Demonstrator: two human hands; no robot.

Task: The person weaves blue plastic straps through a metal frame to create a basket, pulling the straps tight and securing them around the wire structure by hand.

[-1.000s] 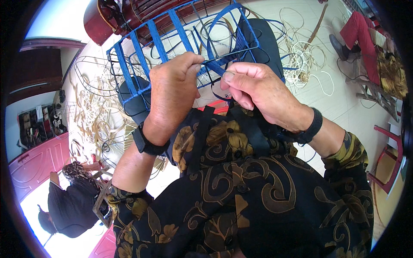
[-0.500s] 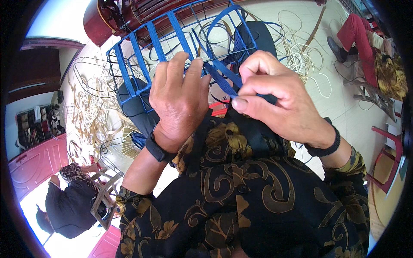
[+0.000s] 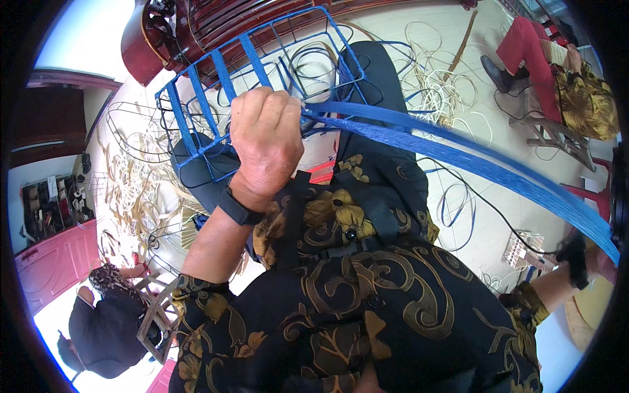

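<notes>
A wire basket frame [image 3: 196, 62], partly wrapped in blue strips, rests across my knees. My left hand [image 3: 265, 128] is closed over its near edge, fingers curled round the wire. From beside that hand a long blue weaving strip [image 3: 445, 141], in two bands, stretches taut to the far right. My right hand [image 3: 599, 262] is out at the right rim of the view, where the strip ends at it. Its fingers are largely cut off, but the tight strip shows it gripped there.
Pale loose cane strips [image 3: 131, 170] lie in a heap on the left floor, with more coils [image 3: 436, 98] at the right. A dark red wooden bench [image 3: 196, 33] stands ahead. Two people sit nearby, one lower left [image 3: 108, 327], one upper right [image 3: 524, 59]. A black cable crosses the floor.
My right hand has swung from the basket's near edge far out to the right, drawing the blue strip out long. My left hand stays at the frame's edge, now closed more tightly.
</notes>
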